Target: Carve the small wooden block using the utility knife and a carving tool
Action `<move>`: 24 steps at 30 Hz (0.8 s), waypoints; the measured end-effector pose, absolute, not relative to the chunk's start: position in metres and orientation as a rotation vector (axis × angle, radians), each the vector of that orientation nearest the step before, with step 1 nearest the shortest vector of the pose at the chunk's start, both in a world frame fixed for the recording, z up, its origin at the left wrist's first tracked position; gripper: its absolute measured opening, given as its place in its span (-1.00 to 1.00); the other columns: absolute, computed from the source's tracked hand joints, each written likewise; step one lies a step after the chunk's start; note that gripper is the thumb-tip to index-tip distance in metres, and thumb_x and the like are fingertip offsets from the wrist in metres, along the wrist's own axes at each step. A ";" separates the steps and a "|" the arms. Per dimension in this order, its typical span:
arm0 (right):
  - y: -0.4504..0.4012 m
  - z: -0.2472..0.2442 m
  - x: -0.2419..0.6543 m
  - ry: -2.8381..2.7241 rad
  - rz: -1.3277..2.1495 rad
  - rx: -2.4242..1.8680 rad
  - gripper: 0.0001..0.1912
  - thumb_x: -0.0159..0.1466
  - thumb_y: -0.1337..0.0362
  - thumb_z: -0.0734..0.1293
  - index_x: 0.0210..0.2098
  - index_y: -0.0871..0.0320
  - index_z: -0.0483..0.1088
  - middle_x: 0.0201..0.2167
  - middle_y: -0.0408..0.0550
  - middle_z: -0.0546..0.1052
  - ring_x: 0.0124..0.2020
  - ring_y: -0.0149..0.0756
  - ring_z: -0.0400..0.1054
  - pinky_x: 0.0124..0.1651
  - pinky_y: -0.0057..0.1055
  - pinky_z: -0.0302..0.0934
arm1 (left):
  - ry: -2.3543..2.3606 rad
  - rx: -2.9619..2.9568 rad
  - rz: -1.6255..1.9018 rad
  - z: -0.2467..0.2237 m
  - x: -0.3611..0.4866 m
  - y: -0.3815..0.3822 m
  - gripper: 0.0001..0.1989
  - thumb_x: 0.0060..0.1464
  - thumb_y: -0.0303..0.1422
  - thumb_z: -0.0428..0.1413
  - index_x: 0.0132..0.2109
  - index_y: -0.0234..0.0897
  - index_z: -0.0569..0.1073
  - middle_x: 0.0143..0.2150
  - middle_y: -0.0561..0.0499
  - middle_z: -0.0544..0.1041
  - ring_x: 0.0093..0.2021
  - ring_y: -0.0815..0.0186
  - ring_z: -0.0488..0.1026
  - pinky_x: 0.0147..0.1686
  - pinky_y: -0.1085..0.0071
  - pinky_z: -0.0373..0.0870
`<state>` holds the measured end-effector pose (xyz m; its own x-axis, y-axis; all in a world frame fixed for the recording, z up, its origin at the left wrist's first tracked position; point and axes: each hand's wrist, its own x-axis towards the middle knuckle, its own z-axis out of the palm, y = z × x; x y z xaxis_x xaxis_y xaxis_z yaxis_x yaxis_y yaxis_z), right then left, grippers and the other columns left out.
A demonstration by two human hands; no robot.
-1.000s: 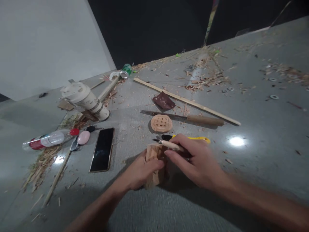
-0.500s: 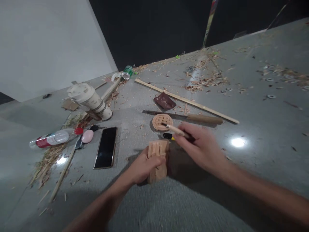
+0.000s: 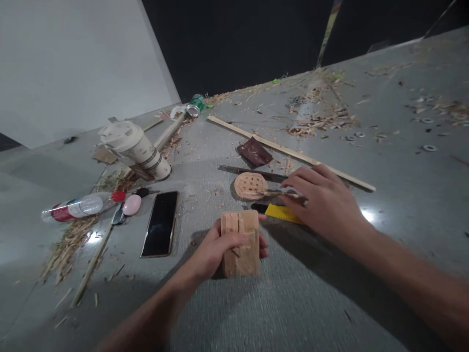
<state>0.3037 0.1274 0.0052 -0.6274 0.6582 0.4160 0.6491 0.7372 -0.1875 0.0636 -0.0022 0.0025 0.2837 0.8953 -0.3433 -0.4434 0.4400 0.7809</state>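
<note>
A carved wooden block (image 3: 244, 254) is held in my left hand (image 3: 216, 247), thumb across its face and fingers behind it. My right hand (image 3: 322, 200) is closed round a small light-handled tool (image 3: 273, 193), low over the ground. The tool's front end is beside a round wooden piece (image 3: 250, 186) with several small holes. Just below it lies a yellow and black cutter (image 3: 280, 212), partly hidden by my right hand. Behind that hand is a long dark tool (image 3: 252, 172), its wooden handle covered.
A phone (image 3: 160, 225) lies left of my left hand. Farther left are a plastic bottle (image 3: 82, 207), a pink oval item (image 3: 132, 205) and a white cup (image 3: 141, 151). Beyond are a brown sheet (image 3: 255, 152), a long wooden strip (image 3: 293, 155), a green can (image 3: 195, 105) and scattered shavings.
My right hand has moved slightly right and its back now faces up, with the tool lying flatter. My left hand has turned the block so its face shows wider. More of the yellow cutter shows.
</note>
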 end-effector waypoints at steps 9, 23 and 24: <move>0.115 -0.001 0.306 -2.783 -0.009 -0.886 -0.80 0.26 0.37 0.39 -0.12 0.05 0.41 -0.14 -0.01 0.54 -0.07 0.00 0.44 -0.06 -0.10 0.29 | 0.857 0.606 1.101 0.000 0.068 0.002 -0.46 0.07 -0.35 0.32 0.20 -0.35 0.54 -0.14 -0.21 0.71 -0.14 0.08 0.68 -0.07 0.19 0.58; 0.098 0.017 0.297 -2.539 0.403 -0.819 -0.74 0.58 0.07 0.17 0.13 0.06 0.30 -0.16 -0.03 0.59 -0.32 -0.21 0.47 -0.32 -0.32 0.16 | 1.103 0.607 1.115 0.009 0.067 0.003 -0.68 0.01 -0.28 0.42 -0.11 -0.31 0.61 -0.30 -0.01 0.64 -0.35 0.29 0.60 -0.27 0.37 0.57; 0.096 0.019 0.297 -2.562 0.387 -0.753 -0.75 0.57 0.09 0.19 0.13 0.06 0.31 -0.14 -0.03 0.59 -0.29 -0.21 0.47 -0.30 -0.32 0.17 | 1.144 0.590 1.108 0.011 0.067 0.004 -0.66 -0.03 -0.27 0.44 -0.13 -0.32 0.60 -0.32 -0.01 0.64 -0.36 0.29 0.60 -0.28 0.37 0.58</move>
